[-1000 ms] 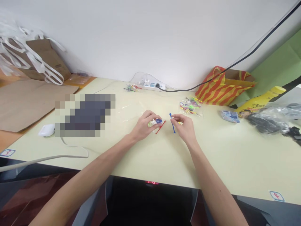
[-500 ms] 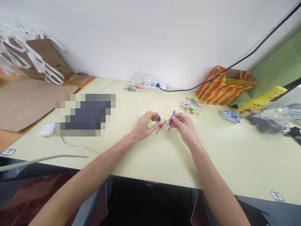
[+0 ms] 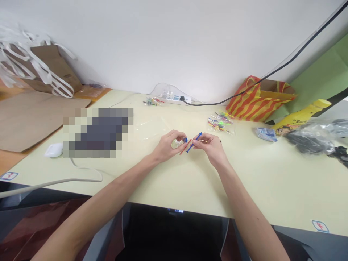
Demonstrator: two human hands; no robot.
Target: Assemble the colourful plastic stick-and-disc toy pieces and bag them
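Note:
My left hand (image 3: 166, 146) is curled round a small toy piece (image 3: 178, 142) with pale green, white and blue parts, and a thin red stick (image 3: 185, 147) juts from it toward the right. My right hand (image 3: 210, 146) pinches a thin blue stick (image 3: 193, 142) between thumb and fingers, its lower end almost touching the red stick. Both hands hover just above the pale yellow desk (image 3: 168, 181), close together at its middle.
A clear bag of colourful small toy pieces (image 3: 219, 123) lies behind my right hand. A power strip (image 3: 174, 97) sits by the wall. A striped red-and-yellow bag (image 3: 258, 99), yellow bottle (image 3: 300, 117) and black plastic bag (image 3: 312, 139) crowd the right; brown paper bags (image 3: 32, 108) the left.
My right hand moved left toward my left hand and tilted the blue stick from nearly upright to slanted, bringing its lower end near the red stick.

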